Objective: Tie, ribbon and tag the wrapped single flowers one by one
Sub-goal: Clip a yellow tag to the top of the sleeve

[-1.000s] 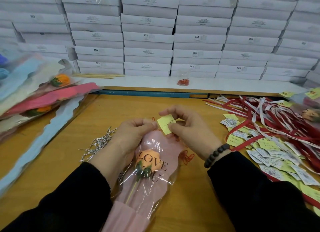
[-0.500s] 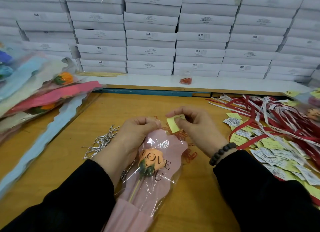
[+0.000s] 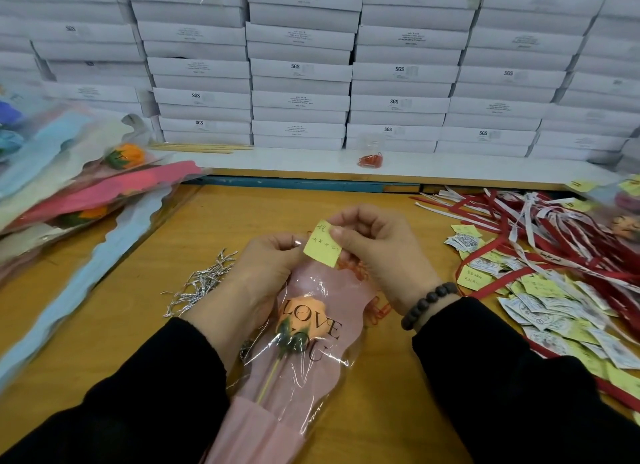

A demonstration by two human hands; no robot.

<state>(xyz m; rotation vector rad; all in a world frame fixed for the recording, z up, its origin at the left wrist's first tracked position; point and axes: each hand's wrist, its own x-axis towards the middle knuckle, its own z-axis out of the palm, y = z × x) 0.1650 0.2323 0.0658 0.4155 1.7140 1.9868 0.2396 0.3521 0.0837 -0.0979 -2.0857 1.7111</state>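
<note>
The lower end of the wrapped flower (image 3: 304, 352) runs off the bottom edge of the view, so its stem end cannot be seen. The black sleeves (image 3: 519, 394) cover both forearms. What is handwritten on the yellow tag (image 3: 322, 245) is too small to read. Part of the tag's right edge is hidden under the right thumb. Orange clips (image 3: 377, 311) peek out from under the wrap's right side, mostly covered by it and by the right wrist.

The flower lies at the middle of the bench (image 3: 207, 221) near its front edge, top pointing away from the person. It is an orange bloom on a thin stem inside pink paper and clear film printed "LOVE YOU".

The left hand (image 3: 266, 266) has its fingers curled, pinching the top of the wrap. The right hand (image 3: 377, 245) pinches the tag between thumb and fingers, just above the wrap's top edge.

Silver twist ties (image 3: 204, 283) lie just left of the left hand. More wrapped flowers (image 3: 86, 193) are heaped at the bench's left edge, blurred. Red and white ribbons (image 3: 554, 228) and loose tags (image 3: 540, 297) crowd the right edge. White boxes (image 3: 301, 68) are stacked along the back.
</note>
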